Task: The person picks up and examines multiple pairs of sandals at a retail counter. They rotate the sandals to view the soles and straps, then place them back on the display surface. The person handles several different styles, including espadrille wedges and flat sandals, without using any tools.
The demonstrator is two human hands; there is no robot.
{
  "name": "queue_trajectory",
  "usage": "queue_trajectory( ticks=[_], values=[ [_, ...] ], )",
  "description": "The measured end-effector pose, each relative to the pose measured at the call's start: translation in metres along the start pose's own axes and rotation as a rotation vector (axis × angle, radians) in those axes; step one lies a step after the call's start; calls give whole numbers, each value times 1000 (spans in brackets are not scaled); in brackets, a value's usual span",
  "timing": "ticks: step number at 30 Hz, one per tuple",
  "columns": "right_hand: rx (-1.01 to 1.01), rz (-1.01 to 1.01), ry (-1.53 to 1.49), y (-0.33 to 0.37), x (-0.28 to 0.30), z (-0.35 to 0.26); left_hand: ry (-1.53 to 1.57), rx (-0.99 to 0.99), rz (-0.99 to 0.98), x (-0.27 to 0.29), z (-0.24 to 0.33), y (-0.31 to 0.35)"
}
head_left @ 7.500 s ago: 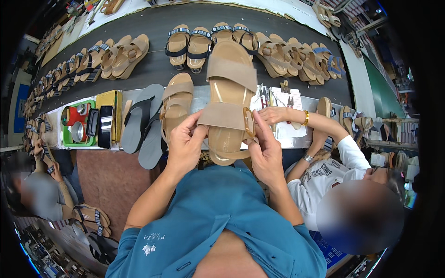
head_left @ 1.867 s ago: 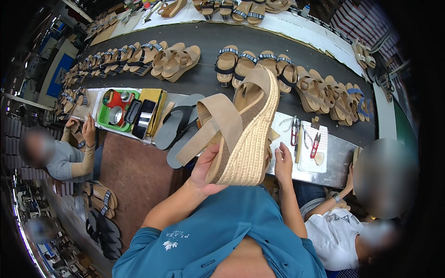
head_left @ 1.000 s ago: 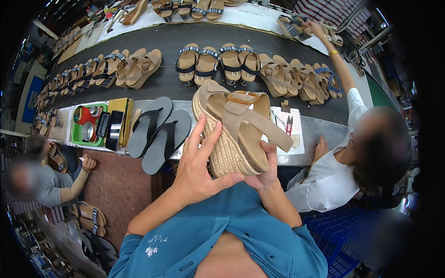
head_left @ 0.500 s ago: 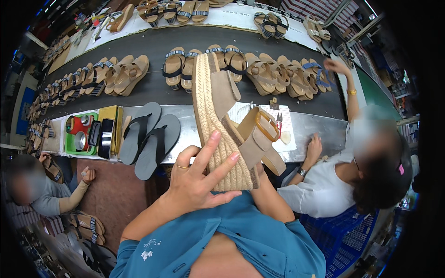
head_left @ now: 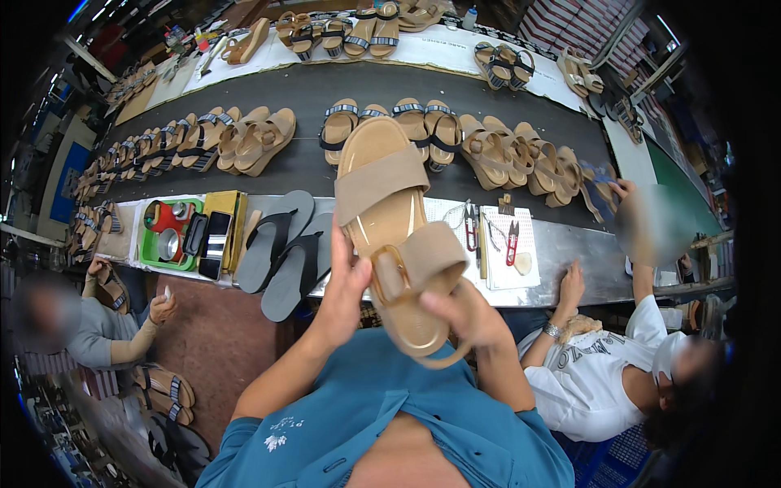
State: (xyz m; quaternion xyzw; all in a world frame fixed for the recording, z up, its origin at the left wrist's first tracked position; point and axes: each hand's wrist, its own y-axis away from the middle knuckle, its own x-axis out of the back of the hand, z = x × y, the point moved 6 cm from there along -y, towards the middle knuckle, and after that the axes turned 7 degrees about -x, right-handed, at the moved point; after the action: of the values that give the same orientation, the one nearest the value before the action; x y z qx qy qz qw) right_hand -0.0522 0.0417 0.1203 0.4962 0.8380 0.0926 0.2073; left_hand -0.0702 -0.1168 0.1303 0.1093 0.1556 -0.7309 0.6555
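Note:
A tan wedge sandal (head_left: 392, 224) is held up between my hands, its insole facing me and its toe pointing away. It has two wide taupe straps, the rear one with an amber-coloured buckle (head_left: 382, 264). My left hand (head_left: 343, 294) grips the left edge, thumb beside the buckle. Over on the heel side, my right hand (head_left: 473, 319) is closed around the sandal with its thumb near the rear strap; motion blurs it slightly. A thin loop of strap hangs at the heel. The sandal's underside and the fingers behind it are hidden.
Sandals (head_left: 175, 142) line a dark conveyor belt (head_left: 313, 89). On the metal ledge are grey flip-flops (head_left: 277, 236), a green tray (head_left: 150, 248), a phone (head_left: 214, 244) and red-handled snips (head_left: 512, 244) on paper. One co-worker (head_left: 118, 325) sits left, another (head_left: 594, 358) right.
The sandal has turned from its woven wedge side to its insole. My left hand has shifted to its edge, and my right hand has come into view. The right co-worker leans and reaches toward the belt.

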Motion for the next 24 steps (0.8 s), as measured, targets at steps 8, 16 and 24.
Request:
queue_trajectory(
  ticks=[8, 16, 24],
  values=[
    [525, -47, 630, 24, -40, -44, 832, 418, 30, 16, -38, 21],
    [543, -38, 583, 27, -43, -47, 559, 471, 133, 7, -24, 24],
    [529, -31, 461, 29, -39, -43, 763, 536, 82, 17, -38, 27]
  ],
)
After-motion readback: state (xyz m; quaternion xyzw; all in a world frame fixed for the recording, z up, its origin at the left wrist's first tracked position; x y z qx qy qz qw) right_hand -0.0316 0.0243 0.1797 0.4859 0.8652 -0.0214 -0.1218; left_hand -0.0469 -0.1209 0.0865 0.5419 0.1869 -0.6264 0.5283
